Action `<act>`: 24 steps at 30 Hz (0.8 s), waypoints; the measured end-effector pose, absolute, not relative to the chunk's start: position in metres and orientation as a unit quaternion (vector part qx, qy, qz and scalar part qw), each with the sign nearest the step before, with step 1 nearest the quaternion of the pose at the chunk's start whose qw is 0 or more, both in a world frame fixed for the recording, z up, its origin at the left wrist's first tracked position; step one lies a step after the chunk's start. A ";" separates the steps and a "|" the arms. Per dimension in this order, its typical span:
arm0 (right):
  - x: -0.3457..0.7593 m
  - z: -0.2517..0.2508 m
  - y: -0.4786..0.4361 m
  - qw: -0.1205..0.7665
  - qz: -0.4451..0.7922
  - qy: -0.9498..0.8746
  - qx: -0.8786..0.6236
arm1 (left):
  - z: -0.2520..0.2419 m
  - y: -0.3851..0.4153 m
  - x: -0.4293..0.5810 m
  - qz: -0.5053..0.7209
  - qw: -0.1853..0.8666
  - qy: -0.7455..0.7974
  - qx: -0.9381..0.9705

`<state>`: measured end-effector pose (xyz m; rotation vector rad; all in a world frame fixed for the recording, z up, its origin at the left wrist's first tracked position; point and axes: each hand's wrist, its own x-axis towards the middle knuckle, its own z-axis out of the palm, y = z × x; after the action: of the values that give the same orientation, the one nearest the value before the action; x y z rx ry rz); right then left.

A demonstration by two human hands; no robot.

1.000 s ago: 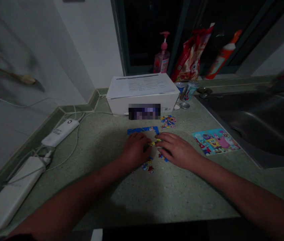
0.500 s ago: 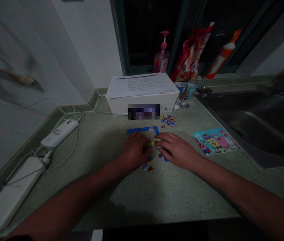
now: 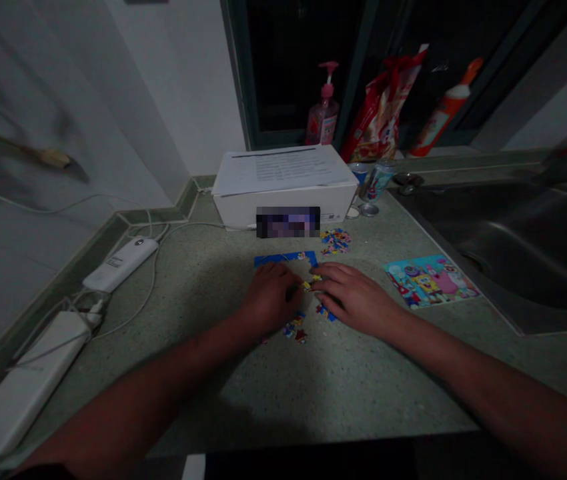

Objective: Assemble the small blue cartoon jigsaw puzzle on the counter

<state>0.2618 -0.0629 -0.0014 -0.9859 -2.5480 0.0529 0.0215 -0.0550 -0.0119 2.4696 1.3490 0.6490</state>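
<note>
Small yellow jigsaw puzzle pieces point(image 3: 307, 285) lie between my hands on the counter. My left hand point(image 3: 272, 297) has its thumb and fingers curled in a pinch at the left side of these pieces. From the right, my right hand point(image 3: 351, 293) reaches in with fingers apart, fingertips touching the yellow pieces. A joined strip of blue puzzle edge point(image 3: 283, 257) runs just beyond both hands. Loose pieces point(image 3: 294, 328) lie below the left hand, and a blue and red cluster point(image 3: 327, 313) sits under the right fingers. The left palm hides part of the puzzle.
A pile of loose pieces point(image 3: 336, 241) sits near the white box point(image 3: 283, 193). To the right, a colourful cartoon picture card point(image 3: 431, 281) lies beside the sink point(image 3: 518, 247). Cans point(image 3: 377, 180) stand behind. A power strip point(image 3: 33, 380) and white adapter point(image 3: 121, 263) with cables are at left.
The fingers have shifted very slightly around the yellow pieces, with the right thumb and fingertips a little closer in. Everything else stays where it was.
</note>
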 end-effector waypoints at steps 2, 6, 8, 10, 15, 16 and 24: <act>0.262 -0.002 -0.063 0.203 0.022 -0.913 -0.354 | -0.011 -0.055 0.021 0.225 0.121 0.461 0.850; 0.262 -0.002 -0.063 0.197 0.028 -0.913 -0.357 | -0.009 -0.053 0.020 0.213 0.106 0.458 0.857; 0.262 -0.002 -0.063 0.196 0.031 -0.913 -0.356 | -0.009 -0.052 0.020 0.208 0.096 0.455 0.860; 0.262 -0.001 -0.063 0.198 0.034 -0.913 -0.355 | -0.008 -0.050 0.019 0.214 0.095 0.454 0.860; 0.262 0.001 -0.062 0.211 0.040 -0.912 -0.350 | 0.002 -0.054 0.014 0.241 0.129 0.439 0.856; 0.262 0.001 -0.062 0.211 0.038 -0.912 -0.350 | 0.006 -0.058 0.013 0.240 0.136 0.428 0.860; 0.265 -0.001 -0.062 0.206 0.030 -0.911 -0.357 | 0.029 -0.133 0.008 0.147 0.033 0.231 0.961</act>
<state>0.2647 -0.0621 -0.0007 -0.9959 -2.5378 0.0824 0.0080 -0.1326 0.0287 2.9588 0.7094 0.4525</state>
